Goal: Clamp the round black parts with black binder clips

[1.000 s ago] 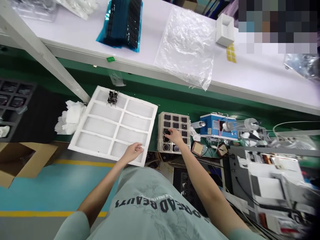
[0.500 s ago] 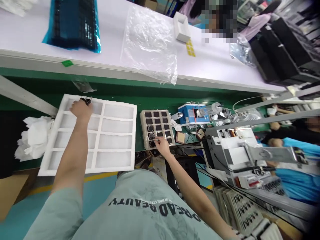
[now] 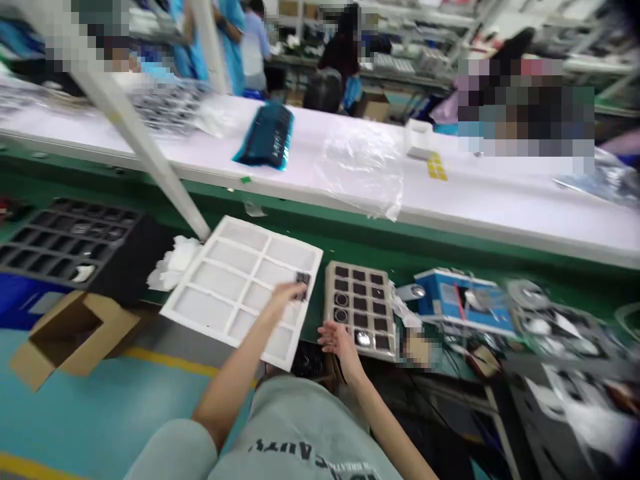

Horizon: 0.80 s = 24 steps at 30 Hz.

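View's tipped up vs half a sec ago: more of the long white bench [image 3: 480,200] in shot, co-workers beyond it. L hand [image 3: 287,295] was over the white tray's far-left compartment; now it's across at the R side, and the black parts [image 3: 301,280] have gone with it. R hand [image 3: 340,341] was at the near-left cells of the beige tray [image 3: 329,293], now by that tray's near-left corner, fingers loosely spread; touching or not, can't tell.

Looks, big to small: white tray [image 3: 254,280] is pale, thick-rimmed, 2 cols x 4 rows, lying flat-ish at a slant, near edge by the person's shirt. Beige tray's smaller, just R of it, 3 cols of cells. Black parts: small dark cluster at the L fingertips, over the white tray's R edge. L fingers pinching it, prob., tho motion blur's heavy.

Containers now: black foam block [image 3: 135,250] far L, rows of slots, a few w/ round dark items, one w/ white scrap. Open cardboard box [image 3: 113,327] in front of it, flaps out. Beige tray: dark square pieces in most cells, round rings in two L-col cells, one shiny piece in the near row, mid col.
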{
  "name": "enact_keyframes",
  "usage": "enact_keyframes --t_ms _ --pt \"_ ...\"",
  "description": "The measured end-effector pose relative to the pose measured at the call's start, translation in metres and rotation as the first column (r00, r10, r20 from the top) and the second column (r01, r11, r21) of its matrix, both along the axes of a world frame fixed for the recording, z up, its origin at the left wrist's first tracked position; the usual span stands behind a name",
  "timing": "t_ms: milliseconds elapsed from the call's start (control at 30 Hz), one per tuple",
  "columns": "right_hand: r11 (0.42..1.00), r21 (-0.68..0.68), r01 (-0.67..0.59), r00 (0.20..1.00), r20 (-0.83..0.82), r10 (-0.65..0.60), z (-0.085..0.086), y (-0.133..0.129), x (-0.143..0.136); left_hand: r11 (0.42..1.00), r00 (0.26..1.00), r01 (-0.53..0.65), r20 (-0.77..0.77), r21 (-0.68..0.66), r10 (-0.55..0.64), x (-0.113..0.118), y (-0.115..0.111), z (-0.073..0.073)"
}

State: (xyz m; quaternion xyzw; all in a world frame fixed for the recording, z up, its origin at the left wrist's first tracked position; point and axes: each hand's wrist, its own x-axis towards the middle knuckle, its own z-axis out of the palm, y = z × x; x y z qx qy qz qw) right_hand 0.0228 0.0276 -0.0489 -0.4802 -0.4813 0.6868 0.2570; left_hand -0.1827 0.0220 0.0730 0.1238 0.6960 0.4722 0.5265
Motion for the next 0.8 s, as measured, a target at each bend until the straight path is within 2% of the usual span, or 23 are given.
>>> enact_keyframes --t_ms 67,133,233,333,400,500,667,800 --pt "0.994 -0.103 -0.037 0.987 -0.159 0.02 0.014 -0.001 -0.008 0.994 0.986 0.014 0.164 0.106 -0.032 0.038 -0.022 -0.015" --pt "0.993 -0.102 -0.055 0.982 -0.188 0.035 0.027 -0.003 -0.004 0.972 0.954 0.016 0.287 0.234 -0.085 0.063 -0.041 -0.024" --pt "0.998 -0.046 -0.042 0.99 -0.134 0.036 0.043 -0.006 0.015 0.931 0.945 -0.08 0.325 0.356 -0.043 0.081 -0.064 -0.024" --pt "0.996 0.027 -0.08 0.992 -0.095 0.082 0.056 -0.008 0.034 0.909 0.93 -0.216 0.358 0.357 0.081 0.089 -0.075 -0.019" --pt "0.988 0.083 -0.13 0.988 -0.073 0.136 0.064 -0.01 0.041 0.905 0.909 -0.263 0.401 0.334 0.116 0.096 -0.075 -0.017" --pt "0.974 0.154 -0.165 0.984 -0.036 0.172 0.074 -0.01 0.049 0.902 0.899 -0.268 0.425 0.338 0.108 0.113 -0.068 -0.017" --pt "0.945 0.279 -0.171 0.985 0.022 0.172 0.082 -0.003 0.061 0.913 0.951 -0.218 0.283 0.344 0.121 0.135 -0.053 -0.013" --pt "0.955 0.25 -0.16 0.986 -0.008 0.167 0.084 0.0 0.073 0.924 0.969 -0.184 0.217 0.335 0.114 0.146 -0.038 -0.016"
